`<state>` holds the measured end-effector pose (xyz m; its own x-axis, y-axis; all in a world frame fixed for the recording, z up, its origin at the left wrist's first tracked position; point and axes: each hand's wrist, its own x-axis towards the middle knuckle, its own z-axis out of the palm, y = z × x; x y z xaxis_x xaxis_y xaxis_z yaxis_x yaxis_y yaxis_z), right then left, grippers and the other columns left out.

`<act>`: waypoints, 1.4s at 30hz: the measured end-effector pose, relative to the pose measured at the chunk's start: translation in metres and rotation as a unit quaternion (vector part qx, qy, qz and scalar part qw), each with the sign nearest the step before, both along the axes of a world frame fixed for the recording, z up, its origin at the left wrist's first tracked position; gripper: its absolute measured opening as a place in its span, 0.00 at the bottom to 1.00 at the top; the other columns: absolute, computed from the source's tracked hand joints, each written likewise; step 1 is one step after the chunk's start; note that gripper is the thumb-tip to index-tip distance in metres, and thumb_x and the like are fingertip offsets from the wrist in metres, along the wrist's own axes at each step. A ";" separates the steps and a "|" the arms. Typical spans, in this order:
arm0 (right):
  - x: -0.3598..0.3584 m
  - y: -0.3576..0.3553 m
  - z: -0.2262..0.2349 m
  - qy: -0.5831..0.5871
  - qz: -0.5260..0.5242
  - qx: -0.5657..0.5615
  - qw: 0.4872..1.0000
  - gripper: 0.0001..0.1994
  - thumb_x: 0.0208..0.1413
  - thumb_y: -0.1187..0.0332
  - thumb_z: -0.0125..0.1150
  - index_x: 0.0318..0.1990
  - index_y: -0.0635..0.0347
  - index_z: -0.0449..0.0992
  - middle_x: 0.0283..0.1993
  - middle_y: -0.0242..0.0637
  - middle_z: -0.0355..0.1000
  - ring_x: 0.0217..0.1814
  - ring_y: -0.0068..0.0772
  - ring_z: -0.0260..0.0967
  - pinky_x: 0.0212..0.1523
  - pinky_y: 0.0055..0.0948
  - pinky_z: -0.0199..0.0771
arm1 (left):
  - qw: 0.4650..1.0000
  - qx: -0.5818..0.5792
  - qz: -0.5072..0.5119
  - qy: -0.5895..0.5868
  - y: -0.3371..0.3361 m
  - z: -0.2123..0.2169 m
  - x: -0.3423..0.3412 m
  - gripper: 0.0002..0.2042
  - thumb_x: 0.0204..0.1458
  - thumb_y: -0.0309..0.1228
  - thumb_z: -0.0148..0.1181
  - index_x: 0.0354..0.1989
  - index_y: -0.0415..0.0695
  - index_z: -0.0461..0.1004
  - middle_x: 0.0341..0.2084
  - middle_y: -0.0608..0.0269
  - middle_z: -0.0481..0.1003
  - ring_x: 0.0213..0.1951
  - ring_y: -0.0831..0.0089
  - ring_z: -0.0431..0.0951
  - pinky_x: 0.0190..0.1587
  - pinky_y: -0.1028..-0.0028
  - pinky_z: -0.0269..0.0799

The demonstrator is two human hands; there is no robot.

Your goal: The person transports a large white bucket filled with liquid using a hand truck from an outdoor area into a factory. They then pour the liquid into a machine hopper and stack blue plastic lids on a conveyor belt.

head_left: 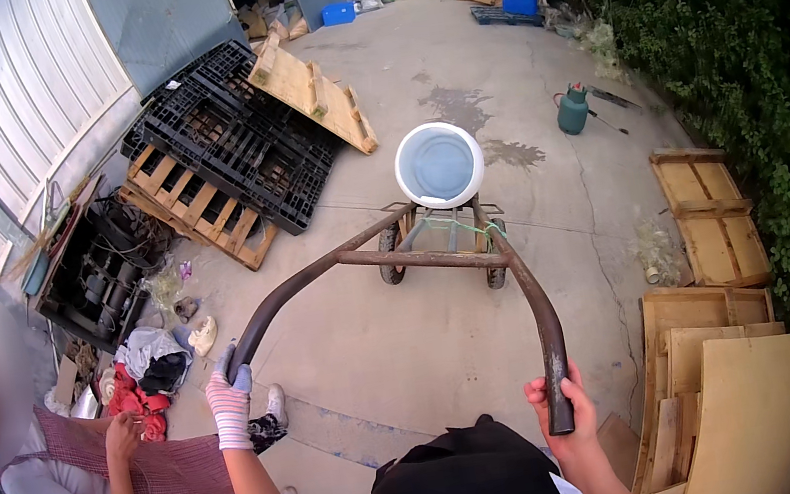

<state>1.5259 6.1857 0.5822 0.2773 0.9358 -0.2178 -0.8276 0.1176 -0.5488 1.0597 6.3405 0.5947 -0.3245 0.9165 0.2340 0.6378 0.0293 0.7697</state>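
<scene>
the left hand (pixel 231 399), in a striped work glove, is wrapped around the near left end of the rusty handcart handle (pixel 397 259), and the bare right hand (pixel 561 411) is closed on the handle's near right end. the curved bar runs away from both hands to a small two-wheeled handcart (pixel 440 241) standing on the concrete yard floor (pixel 409 346) in the middle distance. a white bucket (pixel 439 166) filled with water sits upright on the cart. at the near left another person (pixel 93 471) in a red checked garment sits beside a pile of rags (pixel 151 367). black plastic pallets (pixel 233 138) and wooden pallets (pixel 193 210) lean at the far left. plywood boards (pixel 727 382) lie stacked at the near right, and a green watering can (pixel 575 108) stands at the far right.
</scene>
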 end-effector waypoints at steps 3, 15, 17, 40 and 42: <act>0.041 0.071 0.010 0.015 0.003 -0.023 1.000 0.25 0.53 0.69 0.44 0.60 0.52 0.52 0.37 0.47 0.69 0.30 0.37 0.70 0.44 0.38 0.68 | 1.000 -0.020 0.012 0.012 0.070 0.008 0.044 0.21 0.44 0.26 0.56 0.50 0.46 0.70 0.31 0.57 0.76 0.30 0.76 0.74 0.37 0.76 0.70; 0.177 0.338 0.006 0.061 -0.002 -0.033 0.998 0.15 0.54 0.66 0.46 0.50 0.52 0.63 0.37 0.45 0.69 0.19 0.24 0.63 0.37 0.34 0.68 | 0.999 0.041 0.010 -0.032 0.317 0.007 0.189 0.20 0.44 0.26 0.54 0.50 0.38 0.69 0.33 0.55 0.75 0.33 0.73 0.74 0.40 0.75 0.69; 0.197 0.378 0.008 0.060 -0.003 -0.036 0.998 0.15 0.54 0.66 0.46 0.49 0.53 0.64 0.38 0.45 0.69 0.19 0.24 0.62 0.37 0.34 0.68 | 0.999 0.049 0.010 0.010 0.355 0.014 0.212 0.20 0.44 0.25 0.54 0.49 0.38 0.69 0.34 0.53 0.75 0.34 0.70 0.75 0.41 0.74 0.69; 0.461 0.914 -0.007 0.090 0.085 -0.036 0.992 0.22 0.54 0.68 0.45 0.58 0.44 0.56 0.42 0.46 0.67 0.20 0.28 0.62 0.38 0.36 0.67 | 0.994 0.009 0.053 -0.092 0.841 -0.015 0.441 0.20 0.48 0.26 0.53 0.53 0.45 0.67 0.25 0.69 0.68 0.17 0.83 0.62 0.20 0.82 0.61; 0.485 0.969 -0.004 0.087 0.090 -0.054 0.991 0.21 0.55 0.68 0.45 0.57 0.44 0.56 0.43 0.46 0.67 0.21 0.27 0.62 0.38 0.35 0.67 | 0.989 0.018 0.043 -0.138 0.895 -0.018 0.465 0.20 0.49 0.26 0.52 0.53 0.46 0.67 0.25 0.69 0.69 0.17 0.84 0.62 0.20 0.83 0.60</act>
